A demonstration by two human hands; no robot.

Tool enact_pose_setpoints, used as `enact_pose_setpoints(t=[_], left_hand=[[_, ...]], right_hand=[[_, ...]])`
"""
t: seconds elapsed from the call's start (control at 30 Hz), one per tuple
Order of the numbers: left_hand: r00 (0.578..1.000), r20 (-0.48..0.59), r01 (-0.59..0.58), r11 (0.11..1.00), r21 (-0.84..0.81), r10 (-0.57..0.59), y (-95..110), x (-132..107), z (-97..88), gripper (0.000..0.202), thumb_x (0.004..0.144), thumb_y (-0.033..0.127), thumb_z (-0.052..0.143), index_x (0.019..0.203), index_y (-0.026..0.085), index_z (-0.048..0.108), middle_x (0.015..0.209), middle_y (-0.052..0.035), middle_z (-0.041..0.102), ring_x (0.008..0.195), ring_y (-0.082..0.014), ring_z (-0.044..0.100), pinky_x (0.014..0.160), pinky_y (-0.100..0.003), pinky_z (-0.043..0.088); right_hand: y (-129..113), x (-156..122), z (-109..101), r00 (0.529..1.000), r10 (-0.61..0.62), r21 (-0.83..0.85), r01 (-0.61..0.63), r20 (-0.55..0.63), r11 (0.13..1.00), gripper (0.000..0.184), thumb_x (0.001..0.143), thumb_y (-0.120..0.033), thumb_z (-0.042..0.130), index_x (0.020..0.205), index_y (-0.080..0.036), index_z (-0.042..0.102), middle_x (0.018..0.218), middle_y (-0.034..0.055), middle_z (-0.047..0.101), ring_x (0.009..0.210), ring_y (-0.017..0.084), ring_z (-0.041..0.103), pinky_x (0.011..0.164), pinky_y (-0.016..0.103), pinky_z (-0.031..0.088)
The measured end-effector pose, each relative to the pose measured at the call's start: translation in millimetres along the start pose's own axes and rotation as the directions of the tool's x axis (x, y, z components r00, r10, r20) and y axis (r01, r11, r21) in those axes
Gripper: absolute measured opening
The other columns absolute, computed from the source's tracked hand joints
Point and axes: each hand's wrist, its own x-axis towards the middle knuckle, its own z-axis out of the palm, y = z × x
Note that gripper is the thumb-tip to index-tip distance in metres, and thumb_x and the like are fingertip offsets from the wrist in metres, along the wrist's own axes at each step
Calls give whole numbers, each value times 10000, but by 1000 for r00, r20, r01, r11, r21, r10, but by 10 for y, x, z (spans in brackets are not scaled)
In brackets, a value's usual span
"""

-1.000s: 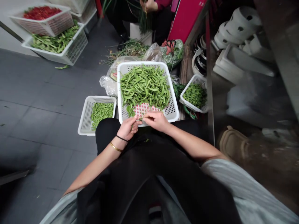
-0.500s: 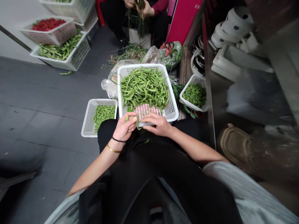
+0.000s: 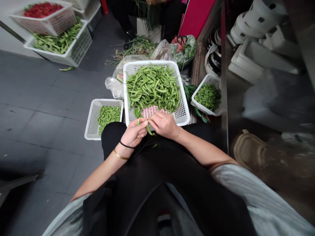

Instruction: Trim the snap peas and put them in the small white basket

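Observation:
A green pea pod (image 3: pixel 149 129) hangs between my hands just in front of the large white basket. My left hand (image 3: pixel 134 132) is closed, pinching the pod between thumb and fingertips, and a bit of another green pod (image 3: pixel 138 122) shows at its fingers. Closed too, my right hand (image 3: pixel 166 125) has its thumb and fingertips at the pod's upper end, against my left fingertips. Beyond them, the large white basket (image 3: pixel 185 109) holds a heap of pea pods (image 3: pixel 152 87). A smaller white basket (image 3: pixel 90 121) to the left contains more pods (image 3: pixel 109 114).
At right, a white basket (image 3: pixel 216 78) holds chopped greens, beside a metal edge (image 3: pixel 224 98). Scissors (image 3: pixel 182 40) lie on bagged greens behind. Stacked baskets (image 3: pixel 85 39) with red peppers (image 3: pixel 41 9) and green vegetables stand back left. Another person's legs (image 3: pixel 120 14) are at the back.
My right hand has moved in to meet my left fingertips at the pod, which now tilts down to the right. The view has tipped slightly downward.

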Motion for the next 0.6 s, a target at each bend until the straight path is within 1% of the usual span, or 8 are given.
enact_pose_setpoints(t=[0.1, 0.17, 0.2, 0.3, 0.4, 0.47, 0.53, 0.6], left_hand=[[982, -123, -140, 990, 18, 141, 32, -4, -34, 289, 619, 207, 799, 725, 131, 541, 478, 105, 321, 352, 5, 235, 345, -132, 170], [941, -189, -269, 959, 86, 281, 75, -29, -66, 294, 616, 213, 802, 728, 141, 540, 490, 95, 358, 357, -2, 266, 349, -140, 194], [917, -204, -323, 938, 123, 342, 92, -46, -74, 290, 619, 218, 802, 734, 144, 546, 502, 87, 384, 360, -6, 283, 352, -145, 206], [873, -187, -413, 886, 210, 451, 96, -92, -43, 262, 638, 225, 792, 762, 152, 573, 555, 61, 454, 377, -16, 335, 363, -162, 240], [864, -148, -437, 864, 249, 480, 43, -115, 33, 233, 664, 225, 775, 791, 162, 590, 579, 53, 468, 388, -25, 348, 373, -177, 263], [862, -136, -443, 856, 268, 489, 25, -132, 59, 216, 678, 225, 763, 799, 171, 593, 582, 52, 469, 392, -31, 348, 378, -183, 272], [858, -140, -435, 843, 317, 495, 57, -167, 42, 196, 682, 219, 756, 791, 179, 598, 574, 54, 473, 398, -37, 346, 385, -182, 279], [886, -95, -375, 822, 429, 454, 136, -224, -4, 171, 661, 193, 764, 757, 173, 625, 577, 38, 516, 432, -51, 387, 411, -178, 312]], right_hand=[[39, -65, -130, 995, 32, 101, -23, -89, 995, 235, 906, -244, 456, 745, -166, 609, 738, 59, 613, 696, 141, 541, 673, 263, 420], [103, -108, -286, 980, 117, 207, -83, -158, 975, 187, 883, -225, 489, 742, -170, 598, 721, 40, 613, 664, 126, 536, 650, 252, 432], [131, -124, -361, 974, 160, 252, -117, -159, 961, 167, 870, -223, 508, 736, -171, 591, 707, 29, 607, 636, 117, 527, 626, 244, 432], [142, -139, -464, 980, 194, 357, -165, -46, 919, 118, 844, -233, 541, 759, -166, 589, 719, 13, 606, 604, 96, 518, 590, 218, 423], [53, -91, -345, 991, 89, 403, -122, 100, 907, 124, 843, -270, 558, 848, -152, 598, 765, 21, 619, 646, 98, 538, 628, 211, 419], [1, -40, -228, 982, -3, 356, -65, 187, 932, 136, 859, -275, 550, 829, -151, 598, 738, 18, 605, 656, 104, 530, 638, 214, 396], [-14, 3, -160, 965, -61, 281, -14, 255, 960, 194, 887, -267, 517, 742, -154, 582, 675, 6, 564, 631, 104, 499, 627, 216, 363], [-3, 21, -160, 955, -93, 228, 27, 283, 973, 273, 913, -268, 479, 674, -157, 553, 629, -3, 521, 601, 101, 465, 612, 217, 339]])
